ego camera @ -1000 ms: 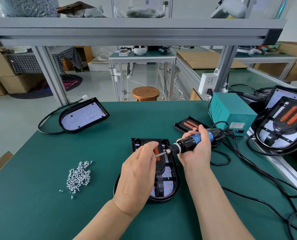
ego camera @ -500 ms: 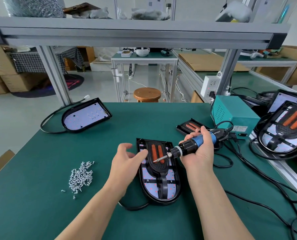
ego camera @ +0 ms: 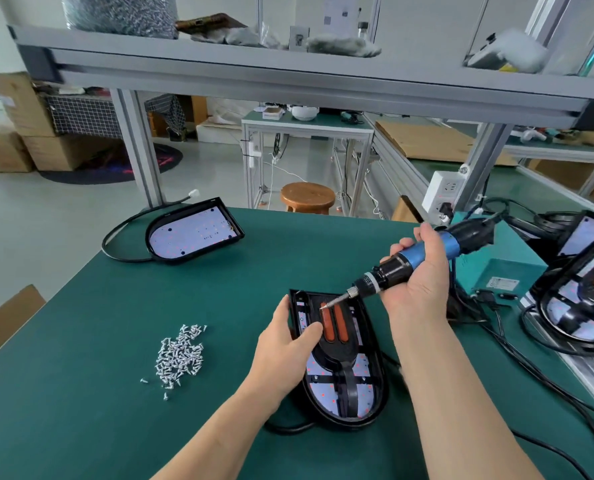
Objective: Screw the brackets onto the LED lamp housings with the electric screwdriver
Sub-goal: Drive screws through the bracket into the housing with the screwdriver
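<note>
A black LED lamp housing (ego camera: 371,393) lies on the green mat in front of me, with a black bracket (ego camera: 347,358) bearing two orange strips laid in it. My left hand (ego camera: 285,344) grips the housing's left edge, thumb on the bracket. My right hand (ego camera: 420,282) holds the blue and black electric screwdriver (ego camera: 409,263) tilted down to the left. Its bit tip hovers at the top of the orange strips. A pile of small silver screws (ego camera: 179,355) sits left of the housing.
Another housing without a bracket (ego camera: 191,233) lies at the back left with its cable. A teal power box (ego camera: 506,268) and housings with brackets (ego camera: 583,299) stand at the right. Black cables (ego camera: 538,368) trail across the right side. An aluminium shelf frame (ego camera: 288,77) spans overhead.
My left hand left the screwdriver bit, swung out to the left, then took hold of the housing's left edge. The screwdriver lifted slightly; the housing shifted a little on the mat.
</note>
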